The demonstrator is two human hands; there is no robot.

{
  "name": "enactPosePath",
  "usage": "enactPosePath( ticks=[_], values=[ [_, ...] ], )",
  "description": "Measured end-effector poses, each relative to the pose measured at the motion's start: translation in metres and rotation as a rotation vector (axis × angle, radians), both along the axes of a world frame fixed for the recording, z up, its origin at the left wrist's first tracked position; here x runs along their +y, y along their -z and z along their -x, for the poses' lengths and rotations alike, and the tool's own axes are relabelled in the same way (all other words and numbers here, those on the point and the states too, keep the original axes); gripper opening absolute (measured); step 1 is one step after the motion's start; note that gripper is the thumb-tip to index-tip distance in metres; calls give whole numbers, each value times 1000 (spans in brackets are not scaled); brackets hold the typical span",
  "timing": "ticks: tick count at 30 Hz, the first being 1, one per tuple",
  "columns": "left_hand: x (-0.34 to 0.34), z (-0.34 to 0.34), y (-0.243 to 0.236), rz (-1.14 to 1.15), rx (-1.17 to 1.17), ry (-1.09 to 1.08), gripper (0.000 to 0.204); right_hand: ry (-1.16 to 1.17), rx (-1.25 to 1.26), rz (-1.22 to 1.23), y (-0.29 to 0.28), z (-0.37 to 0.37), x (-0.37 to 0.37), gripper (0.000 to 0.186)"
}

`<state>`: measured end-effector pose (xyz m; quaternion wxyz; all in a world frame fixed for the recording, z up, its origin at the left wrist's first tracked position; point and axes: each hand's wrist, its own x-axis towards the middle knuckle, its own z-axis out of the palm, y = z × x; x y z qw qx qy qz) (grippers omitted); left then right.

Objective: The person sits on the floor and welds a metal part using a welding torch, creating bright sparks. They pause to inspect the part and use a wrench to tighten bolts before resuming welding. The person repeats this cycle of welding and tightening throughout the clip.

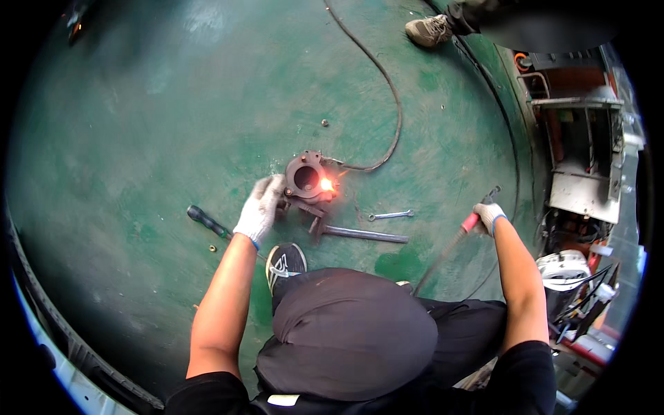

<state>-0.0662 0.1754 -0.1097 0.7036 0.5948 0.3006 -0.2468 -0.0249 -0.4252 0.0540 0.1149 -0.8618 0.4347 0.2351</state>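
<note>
White-gloved, the right hand [490, 215] gripped a red-handled tool [470, 222]; the left hand [260, 207] touched the metal housing [307, 196], its grip impossible to tell.

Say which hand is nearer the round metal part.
Left: the left hand is at the left edge of the round metal part; the right hand is well to its right, gripping a red-handled tool.
</note>
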Motion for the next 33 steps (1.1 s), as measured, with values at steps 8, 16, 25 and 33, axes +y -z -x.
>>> enactPosePath(
  ticks=[8, 16, 25, 33],
  values=[
    [-22, -31, -5, 261, 253, -107, 27, -1381, 54, 8, 105, 24, 154, 19],
    [-39, 9, -54, 58, 277, -262, 16, -1446, -88, -55, 140, 37, 127, 16],
    [-3, -10, -58, -629, 292, -270, 95, -1130, 0, -663, 131, -20, 184, 40],
    [-15, -42, -77, -491, 471, -252, 94, -996, -190, -944, 145, -25, 321, 41]
  ],
)
